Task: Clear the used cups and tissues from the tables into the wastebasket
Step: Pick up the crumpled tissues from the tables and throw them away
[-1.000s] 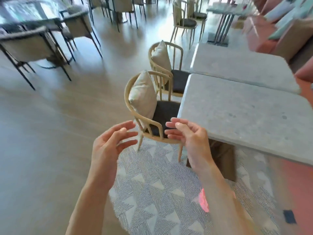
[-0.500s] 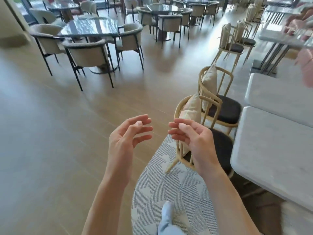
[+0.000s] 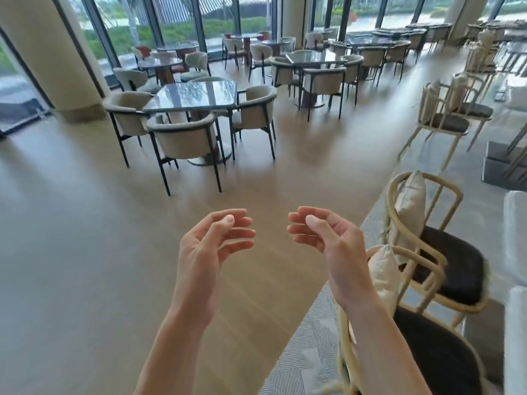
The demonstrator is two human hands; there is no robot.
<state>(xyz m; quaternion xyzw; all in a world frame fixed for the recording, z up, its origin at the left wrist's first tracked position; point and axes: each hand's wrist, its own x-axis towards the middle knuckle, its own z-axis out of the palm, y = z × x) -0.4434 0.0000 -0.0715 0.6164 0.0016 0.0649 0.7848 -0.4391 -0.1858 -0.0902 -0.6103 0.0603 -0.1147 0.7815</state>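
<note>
View had swung left since the earlier frames: the grey stone tables that filled the right side were now only slivers at the right edge, & the open dining floor w/ glass-topped tables had come into sight. Both hands kept much the same pose, raised in front at mid-frame.

Left hand point(image 3: 212, 243) held nothing, fingers loosely curled, thumb apart from them. Right hand point(image 3: 328, 238) same: relaxed curl, palm facing left, nothing in it. The two were near each other but not touching.

Task things: no cups, tissues or wastebasket could be made out anywhere in view. Nearest glass-topped table point(image 3: 194, 95), far left-centre, looked bare on top, tho reflections made it hard to be sure. Tables farther back too small/blurred to tell. Stone table point(image 3: 514, 223) at right edge showed only a bare strip.

Near right: two wooden chairs point(image 3: 445, 269) w/ dark seats & pale cushions point(image 3: 410, 206), standing on a patterned rug point(image 3: 310, 337).

Progress, as a judgement: hands carried nothing & nothing to clear was visible, so either this area was already done or the person was between tables looking for the next lot. Can't tell how many tables were cleared. Likely left: scan the far tables, find any cups/tissues, locate the basket
</note>
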